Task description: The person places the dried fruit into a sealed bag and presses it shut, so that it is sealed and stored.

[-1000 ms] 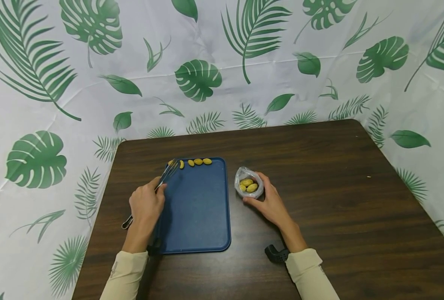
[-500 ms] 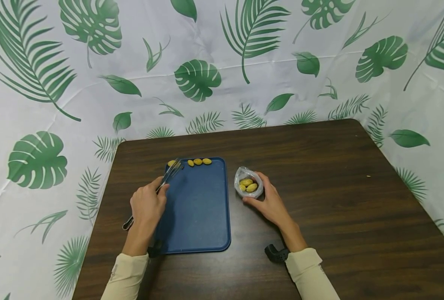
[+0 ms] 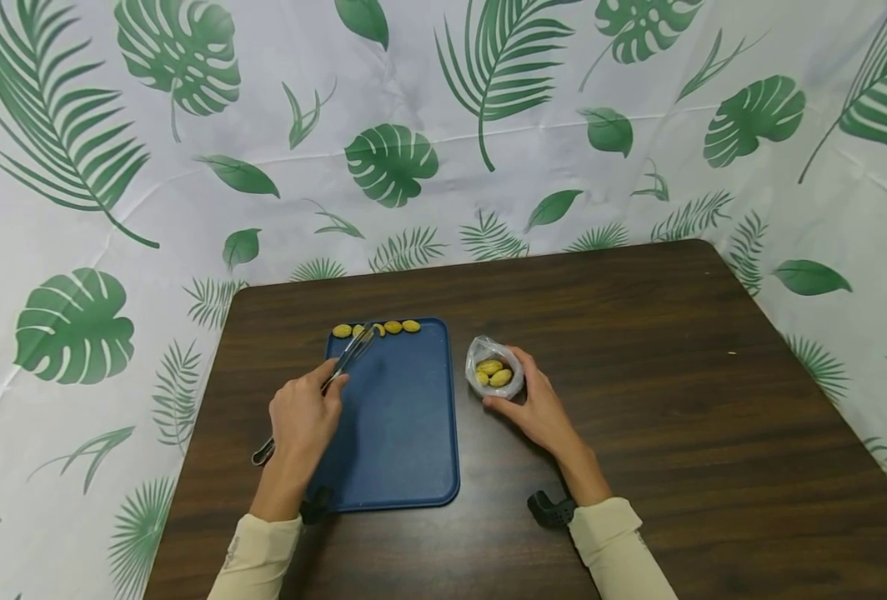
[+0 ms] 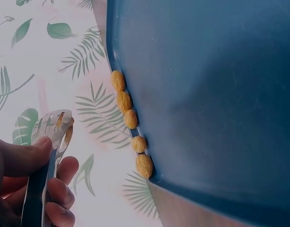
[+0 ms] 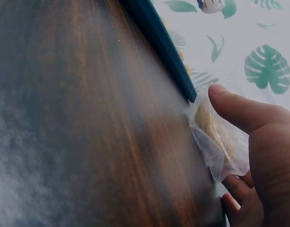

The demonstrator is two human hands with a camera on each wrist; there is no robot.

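Observation:
My left hand (image 3: 306, 421) grips metal tongs (image 3: 349, 354) with slotted, fork-like ends, above the far left part of a blue tray (image 3: 402, 433). In the left wrist view a yellow-brown, oval, nut-like piece (image 4: 68, 136) shows between the tong ends, partly hidden by them. Similar wrinkled nut-like pieces (image 4: 130, 119) lie in a row along the tray's far edge, with a gap in the row. To the right of the tray, my right hand (image 3: 537, 408) holds an open clear plastic bag (image 3: 476, 354) with thumb and fingers around it. Several more such pieces (image 3: 499, 378) lie inside.
A dark wood table (image 3: 638, 350) bears everything and extends far to the right. A tiny pale scrap (image 3: 732, 353) lies on it there. Behind stands a white cloth with green leaf prints (image 3: 391, 164). Black camera mounts (image 3: 550, 510) sit at the wrists.
My left hand and the tongs, with the piece between their ends, have moved right along the row, uncovering the pieces at its left end. My right hand still holds the bag in place.

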